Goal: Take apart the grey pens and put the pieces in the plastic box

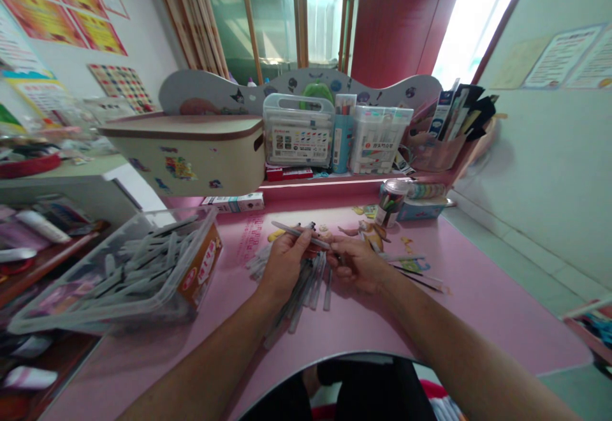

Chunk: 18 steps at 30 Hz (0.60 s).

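Note:
My left hand (282, 266) is closed round a slim pale grey pen (285, 227), its thumb lying on top. The pen slants across the hand, its far end pointing up and left. Fingers of my right hand (354, 260) pinch the pen's near right end; whether a small part sits between them is hidden. Beneath both hands lies a loose pile of similar pens (313, 290) on the pink desk (373, 325). Several thin dark refill-like sticks (418, 275) lie to the right of my right hand.
A clear plastic box (119, 326) full of grey pens stands at the left. A lidded cream bin (210, 159), marker cases (299, 131) and a pink pen holder (437, 152) line the back shelf. A clear jar (389, 204) stands beside a blue box (421, 209).

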Each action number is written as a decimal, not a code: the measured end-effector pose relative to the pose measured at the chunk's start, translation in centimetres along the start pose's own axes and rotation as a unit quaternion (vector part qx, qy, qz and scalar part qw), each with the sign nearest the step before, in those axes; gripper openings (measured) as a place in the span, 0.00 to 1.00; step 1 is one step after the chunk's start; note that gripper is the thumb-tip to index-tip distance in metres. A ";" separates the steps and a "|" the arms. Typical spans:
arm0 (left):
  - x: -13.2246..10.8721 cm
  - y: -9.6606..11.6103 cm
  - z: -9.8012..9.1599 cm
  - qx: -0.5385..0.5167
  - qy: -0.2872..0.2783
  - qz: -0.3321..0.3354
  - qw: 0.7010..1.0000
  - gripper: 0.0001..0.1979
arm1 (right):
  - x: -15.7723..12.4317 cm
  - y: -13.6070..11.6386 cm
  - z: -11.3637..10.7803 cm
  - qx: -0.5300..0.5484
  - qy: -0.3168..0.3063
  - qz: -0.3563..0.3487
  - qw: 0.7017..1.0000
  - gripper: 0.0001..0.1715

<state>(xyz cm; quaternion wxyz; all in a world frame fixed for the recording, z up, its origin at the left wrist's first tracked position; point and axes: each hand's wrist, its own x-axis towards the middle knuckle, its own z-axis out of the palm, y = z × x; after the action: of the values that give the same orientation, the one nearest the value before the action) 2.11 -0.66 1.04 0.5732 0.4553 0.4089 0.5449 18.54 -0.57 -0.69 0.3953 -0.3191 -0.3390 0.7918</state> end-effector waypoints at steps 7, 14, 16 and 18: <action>1.4 0.8 -0.9 -0.152 0.100 0.065 0.981 0.09 | 1.0 0.7 -0.6 -0.024 0.057 -0.061 0.996 0.13; 2.3 1.7 -1.9 -0.207 0.187 0.130 0.951 0.07 | 1.7 0.3 -1.7 0.012 0.183 -0.106 0.977 0.12; 1.8 1.4 -1.4 -0.178 0.159 0.096 0.966 0.07 | 1.7 0.4 -1.4 0.012 0.178 -0.133 0.975 0.12; 1.1 0.8 -0.6 -0.136 0.094 0.030 0.986 0.10 | 1.5 0.6 -0.7 -0.008 0.152 -0.163 0.975 0.13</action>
<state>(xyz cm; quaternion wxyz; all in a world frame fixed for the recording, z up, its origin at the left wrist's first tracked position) 1.40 0.50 1.68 0.5722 0.3322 0.3693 0.6527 18.14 0.60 -1.88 0.5637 -0.3796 -0.3287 0.6558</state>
